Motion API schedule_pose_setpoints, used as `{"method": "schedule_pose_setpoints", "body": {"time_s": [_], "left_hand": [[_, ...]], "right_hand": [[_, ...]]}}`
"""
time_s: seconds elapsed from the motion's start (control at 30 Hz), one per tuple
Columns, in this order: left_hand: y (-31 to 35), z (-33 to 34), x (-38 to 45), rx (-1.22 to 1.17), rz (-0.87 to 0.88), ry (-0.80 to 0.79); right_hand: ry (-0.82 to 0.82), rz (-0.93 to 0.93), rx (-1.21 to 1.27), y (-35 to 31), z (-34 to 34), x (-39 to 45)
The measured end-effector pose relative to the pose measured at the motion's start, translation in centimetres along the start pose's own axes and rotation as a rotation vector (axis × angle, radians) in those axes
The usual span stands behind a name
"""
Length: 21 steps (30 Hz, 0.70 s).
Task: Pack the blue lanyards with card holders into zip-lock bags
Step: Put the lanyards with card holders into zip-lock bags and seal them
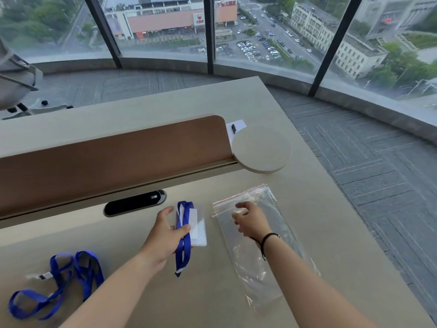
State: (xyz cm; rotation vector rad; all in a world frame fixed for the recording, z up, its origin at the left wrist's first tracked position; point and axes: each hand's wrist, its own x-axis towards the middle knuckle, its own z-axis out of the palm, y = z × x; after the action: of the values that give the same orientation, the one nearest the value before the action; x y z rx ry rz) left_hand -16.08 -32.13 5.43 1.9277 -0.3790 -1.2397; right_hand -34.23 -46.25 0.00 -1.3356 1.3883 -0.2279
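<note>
My left hand [165, 235] grips a folded blue lanyard [183, 247] with its clear card holder [197, 227], held just above the desk. To its right lies a stack of clear zip-lock bags [257, 245] with red seal strips at the far end. My right hand [250, 221] hovers over the upper part of the bags, fingers curled and apart, holding nothing. More blue lanyards [59, 280] lie loose in a tangle at the near left of the desk, one with a small clear holder end showing.
The beige desk [307, 209] ends at the right above grey carpet. A brown divider panel [118, 157] runs across the back, with a black cable slot [134, 202] below it. A round white disc [261, 149] and a pen on paper [234, 128] sit beyond.
</note>
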Motion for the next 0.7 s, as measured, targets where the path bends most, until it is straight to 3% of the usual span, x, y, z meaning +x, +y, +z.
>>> {"method": "schedule_pose_setpoints", "body": {"time_s": [0.3, 0.5, 0.7], "left_hand": [[0.6, 1.0, 3.7, 0.026, 0.071, -0.029], [1.4, 2.4, 5.4, -0.034, 0.025, -0.016], [1.8, 3.4, 5.4, -0.121, -0.029, -0.013]], "right_hand": [[-0.021, -0.118, -0.535, -0.9, -0.2, 8.0], [0.052, -0.124, -0.583, -1.0, -0.2, 9.6], [0.101, -0.114, -0.446, -0.9, 0.1, 8.5]]}}
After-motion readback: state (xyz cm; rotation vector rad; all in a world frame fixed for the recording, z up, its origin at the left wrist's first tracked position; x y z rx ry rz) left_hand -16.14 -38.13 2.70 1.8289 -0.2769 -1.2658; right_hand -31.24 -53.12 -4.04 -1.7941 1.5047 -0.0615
